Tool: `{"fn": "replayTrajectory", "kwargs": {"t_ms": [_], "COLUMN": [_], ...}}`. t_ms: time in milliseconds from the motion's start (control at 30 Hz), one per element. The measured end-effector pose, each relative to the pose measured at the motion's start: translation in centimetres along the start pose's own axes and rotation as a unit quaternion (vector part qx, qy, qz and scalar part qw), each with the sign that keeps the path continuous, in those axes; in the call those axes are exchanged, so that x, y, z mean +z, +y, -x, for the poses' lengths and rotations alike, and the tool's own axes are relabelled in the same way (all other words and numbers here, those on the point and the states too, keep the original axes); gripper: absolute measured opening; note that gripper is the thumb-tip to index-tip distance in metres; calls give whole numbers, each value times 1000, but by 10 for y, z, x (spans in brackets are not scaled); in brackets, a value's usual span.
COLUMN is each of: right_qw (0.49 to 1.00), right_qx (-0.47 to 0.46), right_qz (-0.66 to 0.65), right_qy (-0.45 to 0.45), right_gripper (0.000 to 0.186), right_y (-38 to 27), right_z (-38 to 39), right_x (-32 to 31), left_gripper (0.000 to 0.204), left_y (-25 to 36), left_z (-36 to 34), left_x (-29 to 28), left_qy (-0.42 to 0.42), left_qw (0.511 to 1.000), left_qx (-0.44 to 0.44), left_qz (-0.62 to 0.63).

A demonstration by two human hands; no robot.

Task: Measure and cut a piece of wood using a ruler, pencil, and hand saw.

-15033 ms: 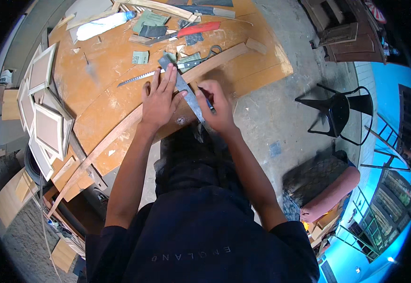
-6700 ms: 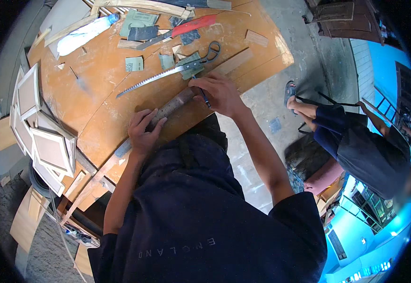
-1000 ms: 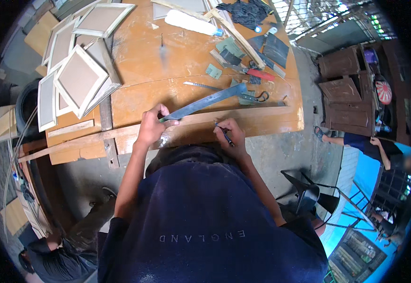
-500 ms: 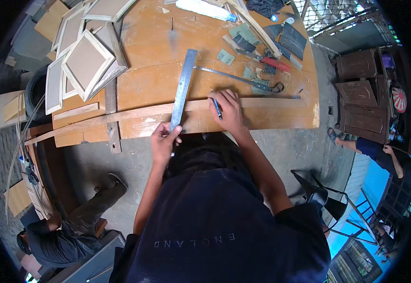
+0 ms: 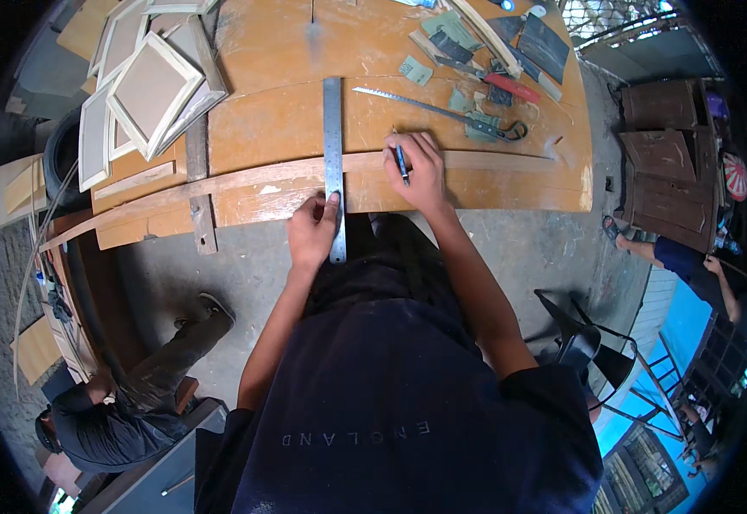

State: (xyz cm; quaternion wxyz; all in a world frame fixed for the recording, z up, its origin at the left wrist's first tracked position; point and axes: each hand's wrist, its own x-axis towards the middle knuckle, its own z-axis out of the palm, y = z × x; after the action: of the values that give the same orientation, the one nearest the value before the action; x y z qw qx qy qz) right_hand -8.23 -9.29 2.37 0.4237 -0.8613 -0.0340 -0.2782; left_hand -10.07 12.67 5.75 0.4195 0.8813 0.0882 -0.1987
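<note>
My left hand [image 5: 314, 227] is closed on a long steel ruler [image 5: 334, 120] near the table's front edge, thumb on its face. The ruler lies crosswise over a long, thin wooden strip [image 5: 262, 171], its lower end past the table edge. My right hand [image 5: 416, 171], just right of the ruler, holds a dark blue pen [image 5: 402, 163] over the strip. Behind it on the wooden table [image 5: 262, 120] lie a thin saw blade with a black handle [image 5: 510, 132], scraps of green sandpaper [image 5: 416, 70] and a red-handled tool [image 5: 510, 87].
Pale wooden frames [image 5: 150, 92] pile at the table's left, above a tire [image 5: 60, 154]. A seated person [image 5: 125, 415] is at lower left; another person [image 5: 686, 270] is at right, below a brown cabinet [image 5: 665, 163]. A black metal chair [image 5: 579, 338] stands at lower right.
Since a second ago the ruler has swung from diagonal to upright in the picture, across the strip. My right hand has risen, still with the pen. The table appears higher in view.
</note>
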Motion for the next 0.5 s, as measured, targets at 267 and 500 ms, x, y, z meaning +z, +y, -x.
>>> {"fn": "replayTrajectory", "kwargs": {"t_ms": [267, 500], "right_qw": [1000, 1000], "right_qx": [13, 15], "right_qz": [0, 4], "right_qy": [-4, -11], "right_gripper": [19, 20], "right_y": [-1, -3], "right_z": [2, 1], "right_x": [-1, -2], "left_gripper": [23, 13], "left_y": [9, 3], "left_z": [-20, -29], "left_x": [-4, -1], "left_qy": [22, -6], "left_qw": [998, 987], "left_qx": [61, 12], "left_qz": [18, 162]}}
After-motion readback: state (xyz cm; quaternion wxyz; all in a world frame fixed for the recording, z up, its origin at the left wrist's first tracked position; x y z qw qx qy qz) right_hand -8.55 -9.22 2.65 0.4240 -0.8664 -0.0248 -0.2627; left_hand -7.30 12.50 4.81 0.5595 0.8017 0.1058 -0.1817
